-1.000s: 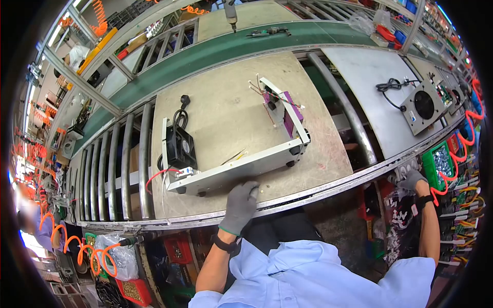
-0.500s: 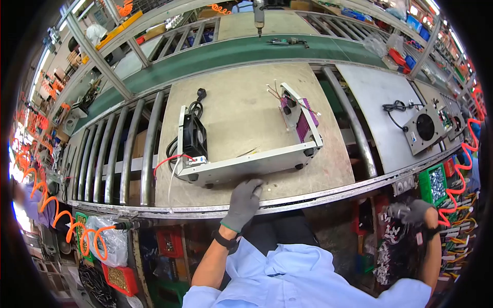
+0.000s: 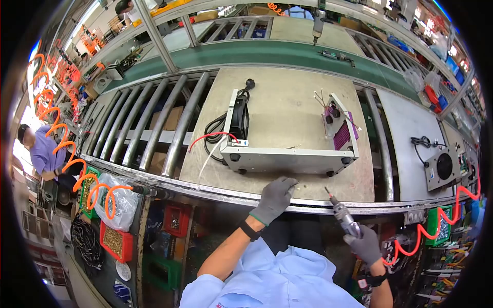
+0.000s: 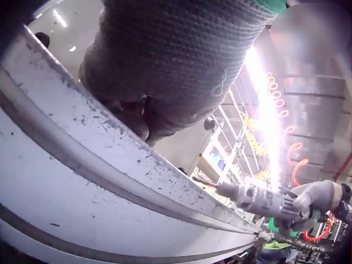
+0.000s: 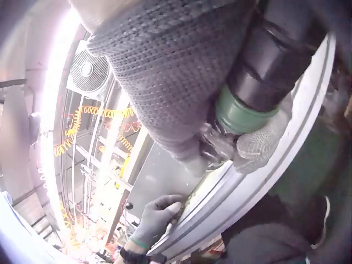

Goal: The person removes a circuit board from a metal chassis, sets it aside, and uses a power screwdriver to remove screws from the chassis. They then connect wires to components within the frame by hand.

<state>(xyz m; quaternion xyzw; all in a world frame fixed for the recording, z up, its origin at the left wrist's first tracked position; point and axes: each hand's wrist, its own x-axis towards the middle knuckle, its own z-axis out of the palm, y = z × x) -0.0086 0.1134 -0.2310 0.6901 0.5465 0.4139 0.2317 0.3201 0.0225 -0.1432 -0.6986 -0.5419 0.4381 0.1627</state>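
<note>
My gloved right hand (image 3: 365, 245) grips a power screwdriver (image 3: 346, 219), its bit pointing up and left over the bench's front edge. In the right wrist view the screwdriver's green collar (image 5: 242, 113) shows between the gloved fingers. My gloved left hand (image 3: 276, 197) rests at the near edge of the board (image 3: 205, 179), fingers by a few small metal bits (image 3: 303, 186). Just beyond it stands a grey metal chassis (image 3: 287, 160) with black feet facing me. A black fan (image 3: 240, 117) sits at its left end, a purple part (image 3: 343, 137) at its right.
Steel rollers (image 3: 134, 123) lie left of the board. Another fan plate (image 3: 441, 169) stands on the right-hand board. A coiled orange hose (image 3: 408, 251) hangs near my right hand. Below the left edge is a red bin (image 3: 116, 240); a green bin (image 3: 439, 226) stands right.
My right hand has come from the bins at the right to the bench front, now with the screwdriver. My left hand stays by the chassis. The head view has shifted.
</note>
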